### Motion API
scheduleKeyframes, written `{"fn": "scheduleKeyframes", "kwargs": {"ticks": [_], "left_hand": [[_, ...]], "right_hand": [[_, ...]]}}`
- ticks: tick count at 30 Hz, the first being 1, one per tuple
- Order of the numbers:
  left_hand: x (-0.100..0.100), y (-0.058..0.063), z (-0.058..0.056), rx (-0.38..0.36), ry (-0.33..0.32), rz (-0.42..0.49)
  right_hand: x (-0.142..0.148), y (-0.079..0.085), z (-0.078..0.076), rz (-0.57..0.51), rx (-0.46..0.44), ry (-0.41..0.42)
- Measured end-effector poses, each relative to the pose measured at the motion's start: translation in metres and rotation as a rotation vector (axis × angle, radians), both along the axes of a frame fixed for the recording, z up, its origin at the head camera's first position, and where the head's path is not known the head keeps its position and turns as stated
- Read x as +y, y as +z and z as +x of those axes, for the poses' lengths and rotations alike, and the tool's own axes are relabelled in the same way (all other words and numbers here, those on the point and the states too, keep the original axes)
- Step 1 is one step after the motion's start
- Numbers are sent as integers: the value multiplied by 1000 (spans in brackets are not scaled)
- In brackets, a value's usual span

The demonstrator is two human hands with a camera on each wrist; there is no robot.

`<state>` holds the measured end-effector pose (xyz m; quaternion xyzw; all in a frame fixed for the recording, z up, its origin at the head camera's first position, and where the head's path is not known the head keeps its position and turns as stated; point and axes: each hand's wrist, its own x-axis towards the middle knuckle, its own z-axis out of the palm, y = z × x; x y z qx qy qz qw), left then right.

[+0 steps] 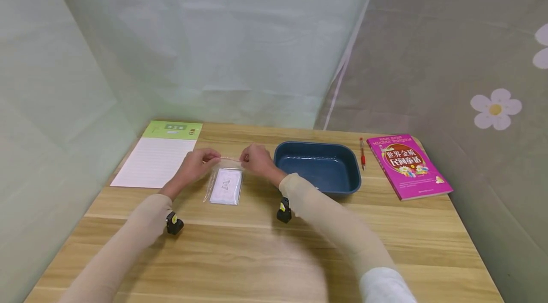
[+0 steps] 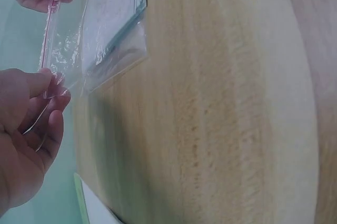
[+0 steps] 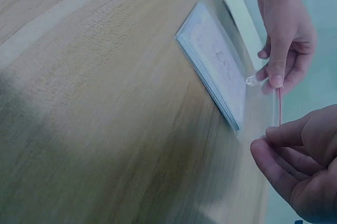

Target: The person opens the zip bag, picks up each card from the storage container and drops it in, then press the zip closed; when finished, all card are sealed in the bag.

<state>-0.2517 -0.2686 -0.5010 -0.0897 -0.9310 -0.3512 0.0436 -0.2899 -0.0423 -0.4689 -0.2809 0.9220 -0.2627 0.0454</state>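
Note:
A clear zip-lock bag [image 2: 67, 50] with a red seal strip lies on the table, its top edge lifted between both hands. Inside it sits a stack of white cards [image 1: 226, 186] with a small dark drawing on the top one. My left hand [image 1: 198, 164] pinches one end of the seal between thumb and fingers. At the other end, my right hand [image 1: 258, 160] pinches the strip the same way. In the right wrist view the red line [image 3: 280, 105] runs straight from one thumb to the other. The card stack stays below the fingers, flat near the wood.
Right of the hands stands a dark blue tray [image 1: 357, 180], close to the right wrist. Beyond it lie a red pen [image 1: 363, 154] and a pink book [image 1: 408, 167]. A lined writing pad [image 1: 156, 158] with a green header lies left of the left hand. Curtains border the table [image 1: 239, 255].

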Motion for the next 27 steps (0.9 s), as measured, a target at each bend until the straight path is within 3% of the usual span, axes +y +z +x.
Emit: {"fn": "scheduleKeyframes", "kwargs": {"ticks": [14, 21, 27], "left_hand": [[2, -3, -2, -28, -2, -5], [2, -6, -7, -63, 27, -8], [-4, -1, -7, -52, 28, 19]], "right_hand": [[-6, -8, 1, 58, -38, -55], [-4, -7, -1, 20, -76, -89], [0, 3, -4, -50, -141, -93]]}}
